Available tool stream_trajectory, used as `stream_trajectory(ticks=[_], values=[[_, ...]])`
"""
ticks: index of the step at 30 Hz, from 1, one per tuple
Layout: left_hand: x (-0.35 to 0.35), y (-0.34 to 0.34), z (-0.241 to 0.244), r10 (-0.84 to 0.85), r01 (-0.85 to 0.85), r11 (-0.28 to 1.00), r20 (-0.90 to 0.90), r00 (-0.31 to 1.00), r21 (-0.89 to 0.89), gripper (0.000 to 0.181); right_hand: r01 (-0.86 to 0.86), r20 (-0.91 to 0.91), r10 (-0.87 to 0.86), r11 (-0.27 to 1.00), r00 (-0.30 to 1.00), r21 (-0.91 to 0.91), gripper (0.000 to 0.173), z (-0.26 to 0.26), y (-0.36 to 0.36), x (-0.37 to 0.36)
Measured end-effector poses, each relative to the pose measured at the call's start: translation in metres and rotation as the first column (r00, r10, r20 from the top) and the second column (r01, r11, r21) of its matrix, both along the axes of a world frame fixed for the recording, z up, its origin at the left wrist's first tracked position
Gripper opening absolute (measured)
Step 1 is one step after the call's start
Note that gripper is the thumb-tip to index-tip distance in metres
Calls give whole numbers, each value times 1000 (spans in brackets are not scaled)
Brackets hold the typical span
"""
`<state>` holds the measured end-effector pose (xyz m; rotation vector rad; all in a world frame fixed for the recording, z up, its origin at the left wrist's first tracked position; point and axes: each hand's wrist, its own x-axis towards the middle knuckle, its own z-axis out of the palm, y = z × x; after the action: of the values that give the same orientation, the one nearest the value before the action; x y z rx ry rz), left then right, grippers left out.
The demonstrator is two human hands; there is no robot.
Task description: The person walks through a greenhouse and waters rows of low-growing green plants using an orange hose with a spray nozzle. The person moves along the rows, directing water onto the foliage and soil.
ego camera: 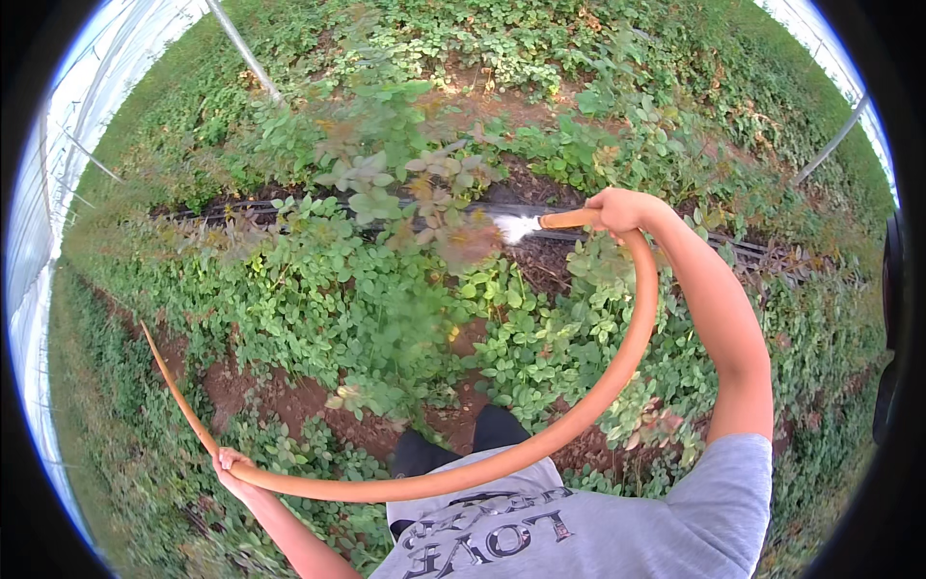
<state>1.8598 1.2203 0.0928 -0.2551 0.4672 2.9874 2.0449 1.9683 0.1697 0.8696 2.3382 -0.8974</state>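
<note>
An orange hose (434, 485) bends in a wide curve across the front of my body. Close to its outlet, my right hand (618, 210) grips it and points the end to the left. White water (516, 228) gushes from that end over a strip of dark soil and among leafy stems (438, 195). Lower down at the left, my left hand (235, 467) is closed around another stretch of the hose. Beyond that hand the hose runs up and away to the left, until it is lost by the plants.
Rows of low green plants (340, 289) spread on all sides, with bare reddish soil (318, 412) between them. Thin dark lines (745, 250) run along the planted strip. Metal poles (246, 51) slant at the upper left and right; pale sheeting (43, 181) walls the left.
</note>
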Motion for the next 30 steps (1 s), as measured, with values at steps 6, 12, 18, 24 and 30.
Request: stream_trajectory(ticks=[6,12,18,24,30], values=[[169,108,18,99,-98,993,1,995,-64,14,-117,-33,120,989,992,87,33,-21,89,76],[258,142,54,125,-124,992,41,991,-13,11,-282,-153,293,955,944,93,42,15,83,55],[247,117,32,220,-220,975,146,965,-14,11,-321,-15,324,942,946,100,34,42,64,48],[176,70,-32,214,-222,975,272,938,-2,13,-178,-8,180,978,984,106,39,79,-11,50],[143,51,-76,80,-63,996,356,931,-58,20,-164,186,120,957,975,241,37,84,-46,41]])
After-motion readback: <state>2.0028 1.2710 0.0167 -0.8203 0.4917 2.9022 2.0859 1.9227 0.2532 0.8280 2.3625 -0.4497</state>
